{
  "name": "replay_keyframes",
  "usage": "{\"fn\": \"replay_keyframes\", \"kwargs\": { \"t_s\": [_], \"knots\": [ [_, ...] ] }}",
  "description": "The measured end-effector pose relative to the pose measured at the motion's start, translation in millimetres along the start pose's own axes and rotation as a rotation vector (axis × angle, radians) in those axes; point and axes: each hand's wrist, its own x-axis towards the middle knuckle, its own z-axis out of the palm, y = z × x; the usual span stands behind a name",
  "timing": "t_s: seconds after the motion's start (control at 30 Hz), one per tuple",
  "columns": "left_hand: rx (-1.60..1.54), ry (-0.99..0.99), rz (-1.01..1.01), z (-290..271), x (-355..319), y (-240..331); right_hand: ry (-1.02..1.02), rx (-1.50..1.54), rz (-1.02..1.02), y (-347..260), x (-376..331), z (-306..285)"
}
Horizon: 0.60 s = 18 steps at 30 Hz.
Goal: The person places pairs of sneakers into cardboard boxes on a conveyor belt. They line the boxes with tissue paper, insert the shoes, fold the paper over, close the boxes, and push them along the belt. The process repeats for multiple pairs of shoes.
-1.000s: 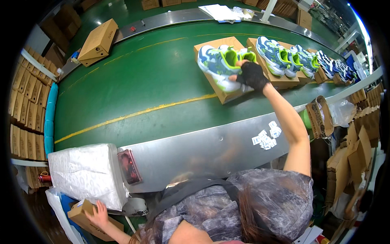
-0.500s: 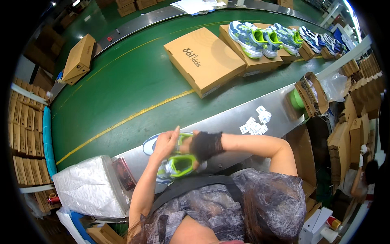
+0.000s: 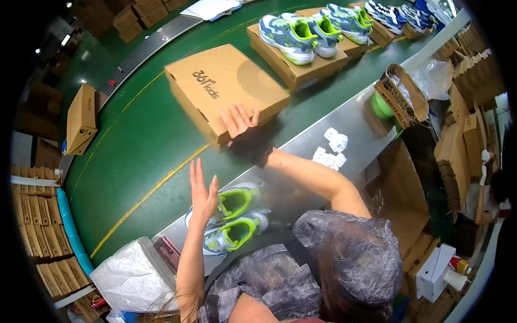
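My right hand (image 3: 242, 123), with a black cover round the wrist, lies with outstretched fingers on the near edge of a closed brown shoebox (image 3: 245, 78). My left hand (image 3: 203, 200) is raised with its fingers straight, holding nothing. Beside and partly behind it, a pair of blue, white and lime-green sneakers sits side by side on the metal ledge in front of me: the far sneaker (image 3: 238, 199) and the near sneaker (image 3: 237, 232). My left hand hides part of the far sneaker's toe.
Similar sneakers (image 3: 291, 40) stand on boxes further along the green conveyor belt (image 3: 129, 161). On the metal ledge (image 3: 291, 177) are small white paper packets (image 3: 334, 148), a white wrapped stack (image 3: 132, 277) and a dark red phone-like object (image 3: 167, 252). An open carton (image 3: 401, 194) stands right.
Both hands have left the sneakers. My right hand has reached forward onto the shoebox, which now stands slightly apart from its neighbour. My left hand has lifted open. The view has shifted.
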Motion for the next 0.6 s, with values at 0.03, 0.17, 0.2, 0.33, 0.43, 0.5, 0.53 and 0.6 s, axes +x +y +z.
{"fn": "replay_keyframes", "kwargs": {
  "t_s": [0.03,0.17,0.2,0.33,0.43,0.5,0.53,0.6],
  "knots": [
    [0.028,0.053,0.075,1,6,2,0.024,0.189,0.053,-13,-2,-24],
    [-0.109,0.139,0.116,-11,3,7,0.267,0.906,0.164,-19,-23,-77],
    [-0.117,0.148,0.096,-20,1,12,0.233,0.993,0.295,-20,-30,-84],
    [-0.154,0.307,-0.061,-47,-10,-17,0.286,1.322,0.588,-2,-47,-90],
    [-0.729,0.294,-0.491,-86,-31,-90,0.335,1.770,0.629,46,-64,-92],
    [-0.601,0.300,-0.633,-96,-40,-102,0.198,2.051,0.716,77,-74,-73],
    [-0.546,0.287,-0.707,-98,-44,-109,0.146,2.210,0.906,93,-89,-56],
    [-0.618,0.327,-0.784,-98,-56,-140,-0.043,1.838,1.102,106,-120,-29]
  ]
}}
